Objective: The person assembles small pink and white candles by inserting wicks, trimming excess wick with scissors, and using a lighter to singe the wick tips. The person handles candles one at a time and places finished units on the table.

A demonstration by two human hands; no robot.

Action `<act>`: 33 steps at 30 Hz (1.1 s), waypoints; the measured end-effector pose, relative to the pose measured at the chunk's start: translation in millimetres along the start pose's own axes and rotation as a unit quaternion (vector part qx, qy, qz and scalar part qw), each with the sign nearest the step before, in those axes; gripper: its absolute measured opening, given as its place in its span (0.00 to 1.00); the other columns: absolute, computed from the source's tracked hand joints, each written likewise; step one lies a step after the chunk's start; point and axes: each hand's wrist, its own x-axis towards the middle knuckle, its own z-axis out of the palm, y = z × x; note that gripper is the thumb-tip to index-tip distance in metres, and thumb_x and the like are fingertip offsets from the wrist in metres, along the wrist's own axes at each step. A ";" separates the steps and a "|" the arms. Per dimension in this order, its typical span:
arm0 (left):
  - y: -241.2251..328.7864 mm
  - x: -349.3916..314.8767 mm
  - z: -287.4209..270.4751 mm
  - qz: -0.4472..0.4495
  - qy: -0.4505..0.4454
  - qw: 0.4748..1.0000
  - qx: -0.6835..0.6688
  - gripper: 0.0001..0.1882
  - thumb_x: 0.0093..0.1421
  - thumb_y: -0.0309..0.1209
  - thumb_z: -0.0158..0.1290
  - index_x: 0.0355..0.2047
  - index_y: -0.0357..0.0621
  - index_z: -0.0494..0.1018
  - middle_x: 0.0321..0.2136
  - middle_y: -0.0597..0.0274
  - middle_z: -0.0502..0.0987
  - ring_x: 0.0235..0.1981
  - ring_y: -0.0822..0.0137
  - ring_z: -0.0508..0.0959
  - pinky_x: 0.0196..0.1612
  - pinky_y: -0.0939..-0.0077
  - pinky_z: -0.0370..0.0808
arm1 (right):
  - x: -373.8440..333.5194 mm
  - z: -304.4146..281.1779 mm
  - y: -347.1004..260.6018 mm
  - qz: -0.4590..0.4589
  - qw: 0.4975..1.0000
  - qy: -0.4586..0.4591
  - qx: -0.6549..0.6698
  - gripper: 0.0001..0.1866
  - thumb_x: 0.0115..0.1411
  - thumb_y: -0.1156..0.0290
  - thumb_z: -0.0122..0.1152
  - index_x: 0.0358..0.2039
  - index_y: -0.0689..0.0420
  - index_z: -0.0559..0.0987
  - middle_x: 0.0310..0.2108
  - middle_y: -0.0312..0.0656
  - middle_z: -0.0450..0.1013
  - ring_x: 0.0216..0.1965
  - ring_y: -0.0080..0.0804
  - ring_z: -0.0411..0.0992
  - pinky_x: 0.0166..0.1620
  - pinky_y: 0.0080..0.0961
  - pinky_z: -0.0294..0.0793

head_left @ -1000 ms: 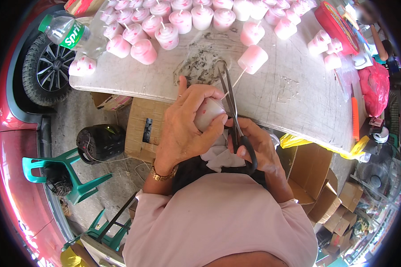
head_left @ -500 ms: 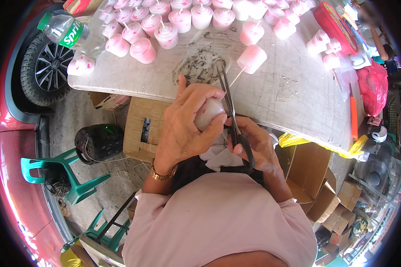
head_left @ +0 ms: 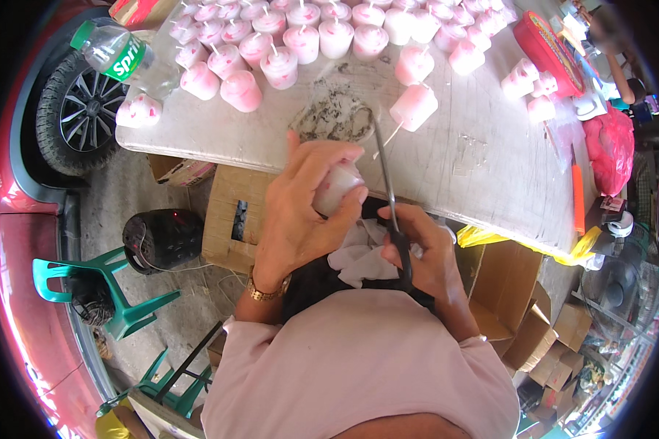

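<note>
Near the table's front edge, my left hand point(head_left: 289, 201) is closed round a whitish candle with pink flecks point(head_left: 335, 189). My right hand point(head_left: 430, 252) holds a pair of scissors point(head_left: 388, 179) by its black handles. The blades point away from me over the table edge, just right of the held candle and apart from it; they look like one thin line. Beyond them a pink and white candle point(head_left: 415, 107) lies tilted on its side, its long wick toward me. Rows of similar candles point(head_left: 279, 69) stand upright at the back.
A clear plastic bottle point(head_left: 124, 57) stands at the table's left, beside two candles point(head_left: 139, 110). At the right are a red lid point(head_left: 545, 51) and a pink plastic bag point(head_left: 609, 150). Cardboard boxes point(head_left: 511, 293), a green chair point(head_left: 117, 289) and a black speaker-like object point(head_left: 162, 240) are below.
The scissors' blades have come together and swung slightly right, away from the held candle. My right hand has shifted a little lower. The left hand keeps its candle.
</note>
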 end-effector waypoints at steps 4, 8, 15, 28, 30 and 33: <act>-7.0 5.6 -10.7 -0.037 0.101 0.994 0.017 0.24 0.48 0.20 0.61 0.48 0.44 0.72 0.40 0.55 0.76 0.39 0.55 0.77 0.55 0.58 0.69 | -18.5 -25.5 -21.5 -0.108 0.975 0.085 -0.173 0.31 0.44 0.75 0.74 0.52 0.56 0.74 0.33 0.41 0.77 0.29 0.30 0.75 0.33 0.24 0.72; -24.4 27.8 -9.1 0.057 0.135 0.983 0.109 0.26 0.49 0.19 0.62 0.50 0.45 0.72 0.45 0.57 0.74 0.46 0.58 0.75 0.53 0.65 0.70 | -40.5 -65.9 -33.7 -0.039 0.945 0.210 -0.246 0.29 0.43 0.81 0.71 0.48 0.56 0.74 0.33 0.40 0.77 0.31 0.27 0.75 0.33 0.23 0.72; -45.1 40.1 4.8 0.133 0.172 0.910 0.352 0.24 0.51 0.29 0.63 0.49 0.55 0.74 0.50 0.69 0.72 0.56 0.59 0.69 0.67 0.36 0.31 | -21.3 -125.8 -14.3 -0.138 0.767 0.307 -0.547 0.10 0.50 0.82 0.62 0.35 0.61 0.75 0.36 0.48 0.72 0.40 0.46 0.73 0.38 0.36 0.71; -50.5 37.5 1.5 0.149 0.233 0.915 0.293 0.19 0.49 0.22 0.57 0.43 0.48 0.77 0.46 0.60 0.72 0.46 0.57 0.73 0.64 0.35 0.51 | 10.0 -143.3 -11.1 -0.114 0.811 0.259 -0.512 0.12 0.51 0.84 0.59 0.38 0.61 0.76 0.42 0.49 0.71 0.45 0.50 0.71 0.46 0.37 0.70; -50.3 39.1 0.4 0.162 0.232 0.919 0.275 0.18 0.49 0.22 0.57 0.42 0.48 0.77 0.46 0.61 0.72 0.48 0.57 0.73 0.64 0.32 0.48 | 10.2 -140.9 -13.0 -0.089 0.822 0.251 -0.503 0.14 0.52 0.83 0.59 0.40 0.60 0.76 0.43 0.49 0.72 0.47 0.50 0.71 0.48 0.38 0.70; -47.0 39.8 0.1 0.158 0.228 0.907 0.318 0.17 0.50 0.22 0.57 0.42 0.49 0.78 0.48 0.62 0.72 0.49 0.58 0.73 0.64 0.29 0.41 | 9.2 -134.7 -17.4 -0.119 0.789 0.249 -0.548 0.16 0.53 0.82 0.59 0.44 0.59 0.76 0.45 0.49 0.73 0.48 0.49 0.70 0.51 0.38 0.68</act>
